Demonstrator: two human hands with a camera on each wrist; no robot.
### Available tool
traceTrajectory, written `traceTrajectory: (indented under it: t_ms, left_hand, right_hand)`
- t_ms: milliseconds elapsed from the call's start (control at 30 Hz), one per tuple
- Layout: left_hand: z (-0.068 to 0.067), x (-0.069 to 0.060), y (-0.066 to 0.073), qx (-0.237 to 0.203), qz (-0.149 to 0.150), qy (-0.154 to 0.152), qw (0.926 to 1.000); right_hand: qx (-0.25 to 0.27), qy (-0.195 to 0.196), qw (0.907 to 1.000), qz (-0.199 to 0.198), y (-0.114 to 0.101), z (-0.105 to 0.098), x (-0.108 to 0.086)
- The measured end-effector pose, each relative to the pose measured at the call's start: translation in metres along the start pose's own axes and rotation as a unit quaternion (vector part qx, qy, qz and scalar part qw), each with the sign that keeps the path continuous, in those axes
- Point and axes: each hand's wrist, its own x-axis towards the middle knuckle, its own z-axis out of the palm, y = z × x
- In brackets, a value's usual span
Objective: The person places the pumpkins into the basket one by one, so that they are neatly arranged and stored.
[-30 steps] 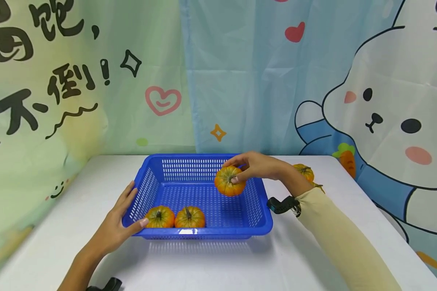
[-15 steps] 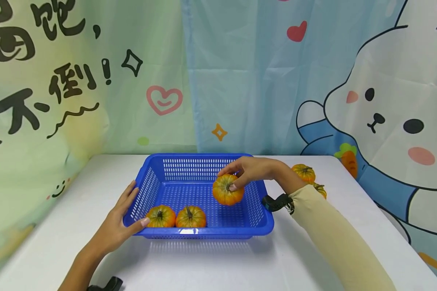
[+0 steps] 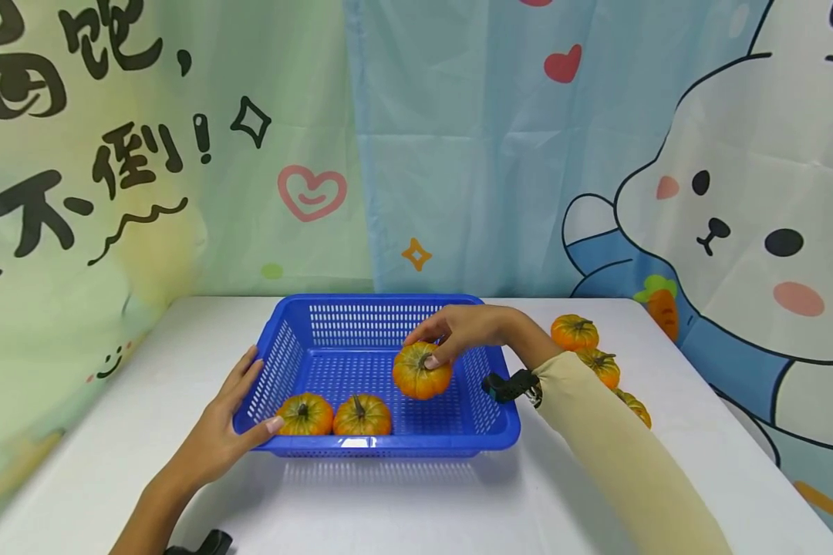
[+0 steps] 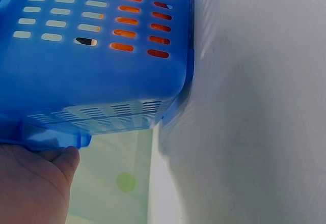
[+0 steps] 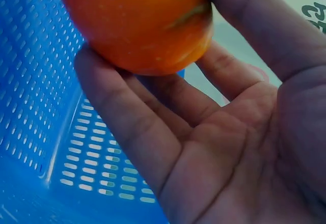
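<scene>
In the head view my right hand (image 3: 468, 330) holds an orange-and-green pumpkin (image 3: 421, 371) over the right half of the blue basket (image 3: 403, 442). The right wrist view shows this pumpkin (image 5: 140, 23) between the thumb and fingertips, above the basket's perforated floor. Two more pumpkins, a left one (image 3: 305, 415) and a right one (image 3: 362, 416), lie side by side at the basket's front left. My left hand (image 3: 218, 432) grips the basket's left rim, thumb over the front left corner; the left wrist view has that hand (image 4: 38, 183) under the rim.
Three pumpkins stand in a slanting row on the white table (image 3: 416, 509) to the right of the basket: a far one (image 3: 575, 333), a middle one (image 3: 601, 368) and a near one (image 3: 635, 407) partly behind the sleeve. A printed curtain (image 3: 451, 154) hangs behind the table.
My right hand has moved left and nearer with the pumpkin, lower over the basket. The row of pumpkins at the right shows more from behind the arm. My left hand has stayed put.
</scene>
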Motion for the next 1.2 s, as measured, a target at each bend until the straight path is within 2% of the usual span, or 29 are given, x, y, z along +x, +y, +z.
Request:
traceTrajectory:
  t_ms: [233,533,767,900,1200]
  left_hand:
    - [0.000,0.000,-0.002,-0.006,0.018,0.006,0.9998]
    - [0.000,0.000,-0.002,0.003,0.011,0.000,0.9999]
    - [0.000,0.000,-0.003,0.002,0.013,0.001,0.9999]
    - [-0.001,0.000,-0.003,0.003,0.015,0.003,0.9999]
    - [0.001,-0.001,-0.004,-0.003,0.012,0.001,0.9999]
  right_hand:
    - [0.026,-0.016,0.9992,0.026,-0.002,0.004,0.009]
    - [0.053,-0.047,0.9964,0.047,0.005,0.007,0.022]
    - [0.037,-0.074,0.9950,0.056,0.010,0.008,0.028]
    - [0.045,-0.085,0.9931,0.068,0.009,0.009,0.027]
    - [0.074,-0.082,0.9903,0.084,0.013,0.011,0.028]
